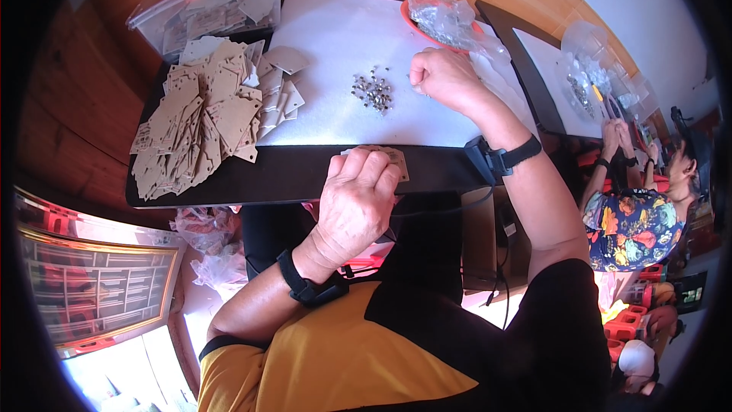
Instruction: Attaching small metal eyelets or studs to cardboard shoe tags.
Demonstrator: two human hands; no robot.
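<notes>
My left hand (pixel 357 191) is closed on a small brown card (pixel 398 164) at the table's dark front edge. The card lies under the fingers, and only its right part shows. Above the white mat, to the right, my right hand (pixel 446 78) is curled with its fingers pressed together. Whatever it may pinch is too small or hidden to make out. Between the hands and farther back, a loose heap of small dark and shiny beads or studs (pixel 371 91) lies on the mat. A large pile of brown cards with punched holes (pixel 200 118) fills the table's left side.
A clear plastic bin (pixel 210 11) of more cards stands at the back left. Behind my right hand sits a red tray (pixel 408 17) with a clear plastic bag (pixel 441 11). A co-worker in a floral shirt (pixel 633 229) works at another table on the right.
</notes>
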